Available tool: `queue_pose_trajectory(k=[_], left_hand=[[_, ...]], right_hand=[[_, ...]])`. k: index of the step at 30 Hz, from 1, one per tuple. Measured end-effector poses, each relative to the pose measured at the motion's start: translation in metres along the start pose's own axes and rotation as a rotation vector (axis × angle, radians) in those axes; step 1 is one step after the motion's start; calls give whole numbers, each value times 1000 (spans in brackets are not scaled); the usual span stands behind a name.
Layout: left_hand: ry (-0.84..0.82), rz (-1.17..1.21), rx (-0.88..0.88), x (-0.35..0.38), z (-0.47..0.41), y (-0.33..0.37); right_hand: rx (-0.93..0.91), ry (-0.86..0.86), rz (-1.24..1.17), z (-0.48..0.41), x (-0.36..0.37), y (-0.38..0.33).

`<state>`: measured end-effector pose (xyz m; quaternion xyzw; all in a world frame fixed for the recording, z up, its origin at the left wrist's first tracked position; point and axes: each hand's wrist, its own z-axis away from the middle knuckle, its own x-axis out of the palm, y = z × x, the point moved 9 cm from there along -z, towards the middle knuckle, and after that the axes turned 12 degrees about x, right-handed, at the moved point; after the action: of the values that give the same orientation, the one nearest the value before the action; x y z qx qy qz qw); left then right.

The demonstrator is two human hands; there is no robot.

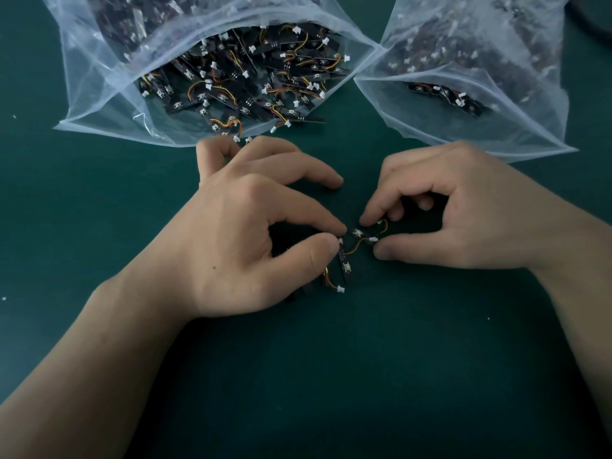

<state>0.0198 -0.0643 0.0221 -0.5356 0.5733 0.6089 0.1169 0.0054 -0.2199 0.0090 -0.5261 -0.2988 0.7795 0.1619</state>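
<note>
Head view: beyond the grip lie a well-filled left bag and a right bag; the left hand pinches a black board, the right hand pinches a white connector just beside it, apparently unmated, so most stock likely remains.

Head camera looks steeply down, close over table.

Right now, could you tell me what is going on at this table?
A person is handling small wired circuit boards on a green mat. The left hand pinches one board, while the right hand pinches a white connector on a wire beside it. An open bag full of such boards and a second bag lie beyond the hands.
</note>
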Motion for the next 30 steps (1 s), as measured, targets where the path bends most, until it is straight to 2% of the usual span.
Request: queue_pose_trajectory(k=[14,25,28,30], left_hand=[[-4,-4,-3,0,0,0],[4,23,-1,-1,0,-1],[59,67,20,-7,0,-1],[166,102,25,-16,2,-3]], right_hand=[[33,-71,-12,2,2,1],[36,-32,14,2,1,2],[30,-7,3,3,-1,3],[25,1,-3,3,-2,3]])
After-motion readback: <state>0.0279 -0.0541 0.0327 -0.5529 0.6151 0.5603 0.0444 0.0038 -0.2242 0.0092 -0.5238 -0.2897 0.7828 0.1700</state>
